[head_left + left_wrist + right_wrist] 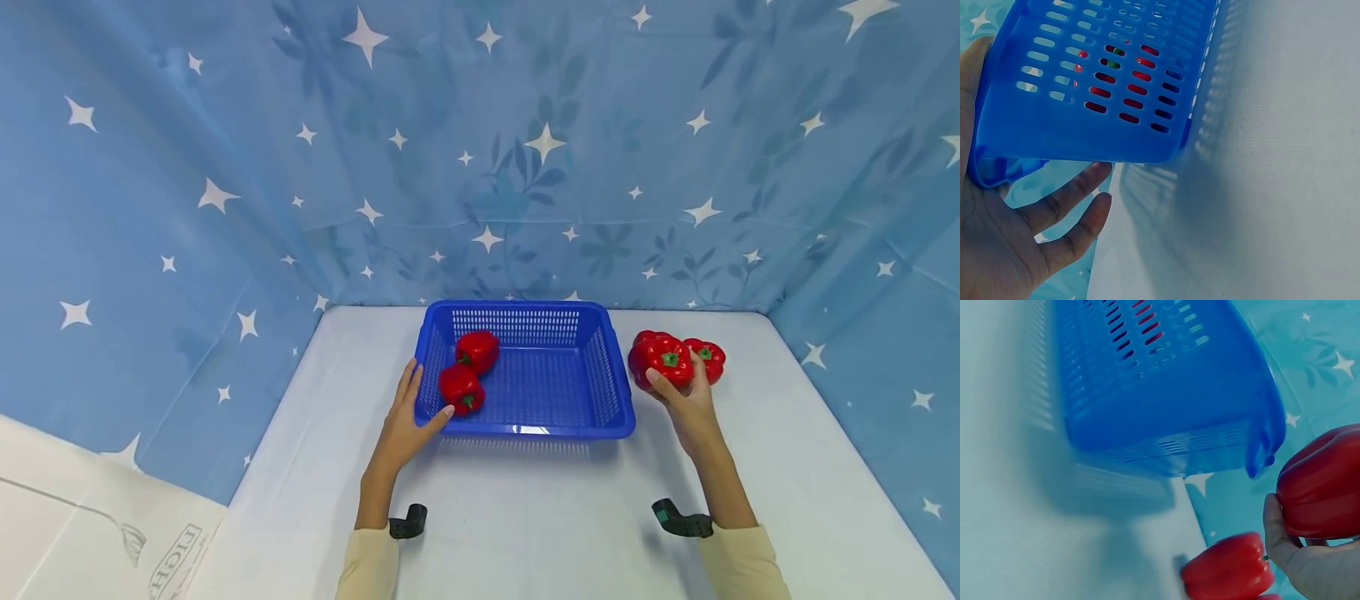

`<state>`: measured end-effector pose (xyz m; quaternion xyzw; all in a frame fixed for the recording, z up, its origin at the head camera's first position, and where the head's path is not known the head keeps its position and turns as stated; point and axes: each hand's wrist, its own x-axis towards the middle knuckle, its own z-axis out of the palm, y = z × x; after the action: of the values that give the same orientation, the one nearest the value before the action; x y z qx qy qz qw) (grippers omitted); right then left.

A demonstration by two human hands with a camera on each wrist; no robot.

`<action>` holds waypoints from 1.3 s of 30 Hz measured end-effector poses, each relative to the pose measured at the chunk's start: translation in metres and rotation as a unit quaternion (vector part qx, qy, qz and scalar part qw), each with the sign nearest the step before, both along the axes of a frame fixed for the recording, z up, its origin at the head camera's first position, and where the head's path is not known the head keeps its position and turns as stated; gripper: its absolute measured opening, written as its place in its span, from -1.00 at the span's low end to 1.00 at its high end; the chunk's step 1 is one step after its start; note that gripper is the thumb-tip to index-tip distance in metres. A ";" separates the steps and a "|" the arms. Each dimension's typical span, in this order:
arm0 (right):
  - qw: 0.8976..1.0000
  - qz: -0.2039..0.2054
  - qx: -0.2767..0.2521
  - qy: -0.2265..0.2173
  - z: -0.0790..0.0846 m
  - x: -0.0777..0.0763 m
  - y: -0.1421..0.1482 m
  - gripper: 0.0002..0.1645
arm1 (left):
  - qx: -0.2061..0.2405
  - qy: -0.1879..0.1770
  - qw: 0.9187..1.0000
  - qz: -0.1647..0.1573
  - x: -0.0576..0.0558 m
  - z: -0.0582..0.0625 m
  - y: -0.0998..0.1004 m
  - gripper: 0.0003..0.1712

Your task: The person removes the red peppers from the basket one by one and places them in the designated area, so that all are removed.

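Observation:
A blue plastic basket (525,429) with slotted walls stands on the white table. Two red bell peppers (477,351) lie in its left part. My left hand (401,433) holds the basket's front left corner, thumb along the front rim and fingers at the left side. Right of the basket, my right hand (693,408) grips a red bell pepper (1322,487) with its green stem end showing in the head view. Another red bell pepper (708,360) lies on the table beside that hand, and one more is partly hidden behind the held one.
The white table (525,517) ends at a blue curtain (480,167) with white stars behind and on both sides. A pale printed sheet (97,517) hangs at the lower left. Each wrist wears a black band (408,522).

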<state>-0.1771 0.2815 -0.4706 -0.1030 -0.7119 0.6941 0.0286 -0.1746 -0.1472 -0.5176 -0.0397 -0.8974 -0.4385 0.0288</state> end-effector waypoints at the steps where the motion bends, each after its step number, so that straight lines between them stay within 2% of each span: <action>1: 1.000 -0.003 -0.010 0.000 -0.001 0.000 0.000 0.13 | -0.001 0.002 1.000 0.001 -0.001 0.001 0.000 0.12; 4: 0.999 -0.010 -0.043 0.008 -0.006 0.002 0.002 0.09 | -0.001 0.004 1.000 0.000 -0.003 0.002 -0.001 0.12; 7: 0.999 -0.018 -0.048 0.005 -0.015 0.005 0.005 0.06 | 0.002 -0.001 1.000 -0.001 -0.002 0.001 -0.001 0.12; 14: 0.997 -0.058 0.002 -0.043 -0.038 0.005 0.012 0.07 | 0.004 -0.004 1.000 0.002 0.001 0.002 0.000 0.12; 21: 0.987 -0.111 0.078 -0.090 -0.055 0.002 0.013 0.23 | 0.004 -0.001 1.000 0.000 0.002 0.004 0.001 0.12; 32: 0.981 -0.128 0.121 -0.081 -0.068 -0.002 0.011 0.29 | 0.001 -0.004 1.000 0.004 0.003 0.001 0.002 0.12; 39: 0.982 -0.132 0.117 -0.064 -0.070 -0.007 0.008 0.30 | 0.000 -0.006 1.000 0.007 0.003 0.002 0.002 0.12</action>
<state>-0.1839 0.2898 -0.5403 -0.2360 -0.7688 0.5881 0.0858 -0.1715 -0.1453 -0.5156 -0.0305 -0.8978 -0.4386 0.0262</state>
